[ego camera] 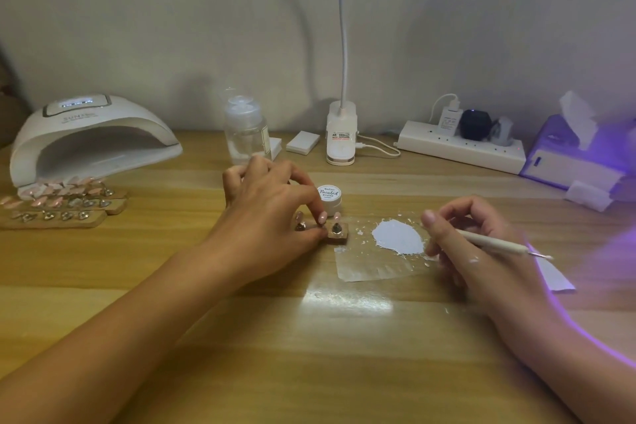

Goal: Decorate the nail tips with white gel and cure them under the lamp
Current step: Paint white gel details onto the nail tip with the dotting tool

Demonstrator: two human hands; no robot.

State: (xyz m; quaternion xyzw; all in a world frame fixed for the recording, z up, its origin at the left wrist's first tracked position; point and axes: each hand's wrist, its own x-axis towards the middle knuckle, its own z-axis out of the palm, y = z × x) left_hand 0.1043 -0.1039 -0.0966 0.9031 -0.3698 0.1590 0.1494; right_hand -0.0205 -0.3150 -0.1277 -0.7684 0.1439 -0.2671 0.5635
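My left hand (272, 203) pinches a small wooden nail-tip stand (335, 234) that lies on the table and carries pink nail tips on metal holders. My right hand (471, 237) grips a thin white gel brush (502, 244), its tip pointing right. Between the hands a blob of white gel (399, 236) lies on a clear sheet (368, 268). A small white gel jar (329, 198) stands just behind the stand. The white curing lamp (89, 138) sits at the far left, its opening towards me.
Wooden strips (58, 206) with several pink nail tips lie before the lamp. A clear pump bottle (246, 131), a clip-on desk light (341, 134), a power strip (461, 146) and a purple tissue box (578, 151) line the back. Violet light glows at right.
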